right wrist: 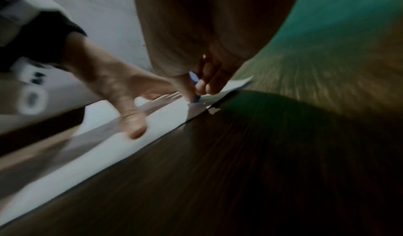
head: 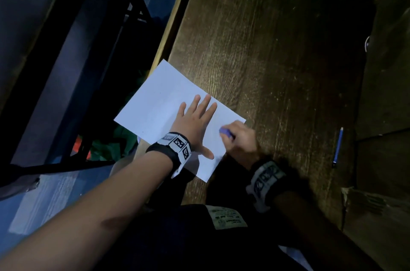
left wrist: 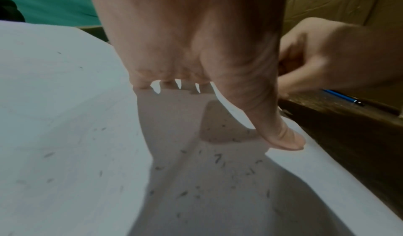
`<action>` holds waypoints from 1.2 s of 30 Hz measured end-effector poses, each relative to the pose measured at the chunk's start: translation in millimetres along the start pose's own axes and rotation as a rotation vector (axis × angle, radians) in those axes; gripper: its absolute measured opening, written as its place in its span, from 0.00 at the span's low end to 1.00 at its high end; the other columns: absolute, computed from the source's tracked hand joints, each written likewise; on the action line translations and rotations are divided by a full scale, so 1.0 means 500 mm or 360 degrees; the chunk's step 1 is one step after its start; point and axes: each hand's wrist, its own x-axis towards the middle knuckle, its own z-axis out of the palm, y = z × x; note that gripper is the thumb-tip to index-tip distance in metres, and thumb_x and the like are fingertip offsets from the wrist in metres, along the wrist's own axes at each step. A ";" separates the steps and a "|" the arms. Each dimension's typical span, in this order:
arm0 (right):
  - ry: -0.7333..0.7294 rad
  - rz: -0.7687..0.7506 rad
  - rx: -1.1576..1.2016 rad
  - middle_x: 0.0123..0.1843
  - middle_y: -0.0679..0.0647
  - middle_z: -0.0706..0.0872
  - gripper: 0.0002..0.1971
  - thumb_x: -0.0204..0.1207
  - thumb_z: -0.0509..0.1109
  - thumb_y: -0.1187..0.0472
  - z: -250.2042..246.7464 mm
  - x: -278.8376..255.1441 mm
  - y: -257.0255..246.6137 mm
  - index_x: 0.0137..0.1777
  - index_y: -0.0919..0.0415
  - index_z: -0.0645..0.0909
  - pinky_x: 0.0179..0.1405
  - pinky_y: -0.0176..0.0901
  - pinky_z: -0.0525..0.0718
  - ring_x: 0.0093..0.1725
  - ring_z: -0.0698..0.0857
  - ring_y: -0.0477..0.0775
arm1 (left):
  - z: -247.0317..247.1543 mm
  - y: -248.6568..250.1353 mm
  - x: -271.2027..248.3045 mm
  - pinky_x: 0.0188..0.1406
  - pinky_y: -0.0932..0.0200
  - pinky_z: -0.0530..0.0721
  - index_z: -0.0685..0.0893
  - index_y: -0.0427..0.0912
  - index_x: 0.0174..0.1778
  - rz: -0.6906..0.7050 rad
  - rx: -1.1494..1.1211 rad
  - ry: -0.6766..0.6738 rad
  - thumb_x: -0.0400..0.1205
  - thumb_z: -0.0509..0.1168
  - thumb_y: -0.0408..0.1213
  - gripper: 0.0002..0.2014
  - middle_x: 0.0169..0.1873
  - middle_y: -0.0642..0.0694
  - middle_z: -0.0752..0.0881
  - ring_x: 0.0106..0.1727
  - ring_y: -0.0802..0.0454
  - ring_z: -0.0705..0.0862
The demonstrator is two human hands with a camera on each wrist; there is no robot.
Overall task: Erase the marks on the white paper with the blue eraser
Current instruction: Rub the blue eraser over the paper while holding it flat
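Note:
A white sheet of paper (head: 155, 106) lies on the dark wooden table, its left corner hanging over the table's edge. My left hand (head: 195, 119) lies flat on it with straight, spread fingers and presses it down. My right hand (head: 239, 137) pinches the blue eraser (head: 225, 132) and holds its tip against the paper near the right edge. In the right wrist view the eraser (right wrist: 193, 77) shows between thumb and fingers, touching the paper (right wrist: 109, 145). The left wrist view shows my thumb (left wrist: 281, 136) on the sheet (left wrist: 54, 136) among dark eraser crumbs. No marks are plainly visible.
A blue pencil (head: 338, 146) lies on the wooden table (head: 277, 59) to the right of my right hand. Cardboard boxes (head: 386, 93) stand along the right side. A black metal frame (head: 73, 70) and green cloth (head: 111, 144) are below the table's left edge.

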 end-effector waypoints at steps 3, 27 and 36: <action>0.0235 0.0252 0.0103 0.45 0.55 0.85 0.06 0.74 0.75 0.67 -0.036 0.077 0.024 0.50 0.62 0.90 0.41 0.17 0.74 0.38 0.81 0.42 | 0.000 0.000 0.002 0.85 0.29 0.45 0.33 0.47 0.89 -0.0011 0.0028 -0.0033 0.57 0.72 0.82 0.77 0.88 0.45 0.30 0.89 0.38 0.32; 0.0258 0.0093 -0.0015 0.39 0.53 0.85 0.04 0.71 0.77 0.72 0.015 -0.120 0.020 0.43 0.64 0.88 0.40 0.25 0.72 0.36 0.75 0.41 | -0.006 -0.088 -0.089 0.76 0.38 0.67 0.64 0.45 0.84 -0.0057 -0.0121 0.0141 0.79 0.76 0.45 0.40 0.87 0.41 0.53 0.87 0.38 0.51; 0.0327 0.0297 0.0208 0.40 0.51 0.83 0.03 0.73 0.78 0.67 -0.001 -0.067 0.000 0.45 0.62 0.90 0.38 0.21 0.73 0.34 0.79 0.44 | 0.027 -0.003 -0.073 0.82 0.36 0.62 0.66 0.42 0.86 0.0071 -0.0429 0.0266 0.77 0.73 0.63 0.46 0.87 0.37 0.57 0.87 0.34 0.57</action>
